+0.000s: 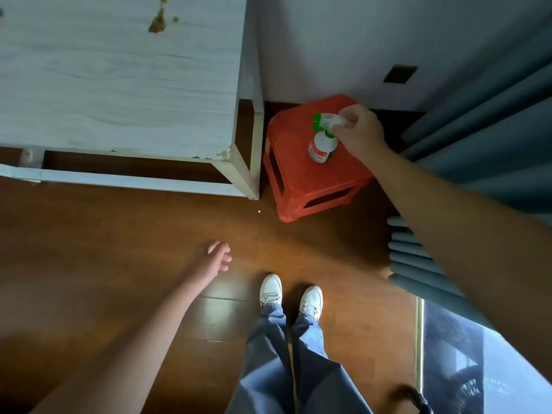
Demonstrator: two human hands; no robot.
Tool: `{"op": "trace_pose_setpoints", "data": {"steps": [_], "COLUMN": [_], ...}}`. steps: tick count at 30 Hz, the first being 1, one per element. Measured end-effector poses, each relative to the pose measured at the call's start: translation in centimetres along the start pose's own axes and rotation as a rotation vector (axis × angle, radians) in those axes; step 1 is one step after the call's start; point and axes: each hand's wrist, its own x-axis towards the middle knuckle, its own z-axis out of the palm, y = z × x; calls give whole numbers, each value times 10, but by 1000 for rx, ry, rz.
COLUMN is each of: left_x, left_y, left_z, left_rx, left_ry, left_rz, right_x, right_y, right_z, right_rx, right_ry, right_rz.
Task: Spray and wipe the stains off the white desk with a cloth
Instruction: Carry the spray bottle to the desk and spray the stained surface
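The white desk (pixel 113 85) fills the upper left, with brown stains (pixel 157 23) near its far edge. A white spray bottle (pixel 323 144) with a green trigger head stands on a red plastic stool (pixel 301 180) to the right of the desk. My right hand (pixel 358 131) reaches to the bottle's head and its fingers curl round the neck and trigger. My left hand (pixel 216 259) hangs over the floor with loosely curled fingers and holds nothing. No cloth is in view.
The stool sits in the corner between the desk's leg (pixel 254 162) and the wall. Blue curtains (pixel 484 138) hang at the right. My legs and white shoes (pixel 291 295) stand on the brown wood floor (pixel 104 249). A glass pane runs along the lower right.
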Motion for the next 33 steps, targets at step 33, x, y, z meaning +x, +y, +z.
{"op": "trace_pose_setpoints", "data": {"steps": [33], "left_x": [-271], "left_y": [-245], "left_z": [31], "left_rx": [-516], "left_ry": [323], "left_rz": [-333], "right_x": [-411], "right_y": [42], "right_z": [18], "right_rx": [-275], "right_ry": [-563], "right_rz": [-281]}}
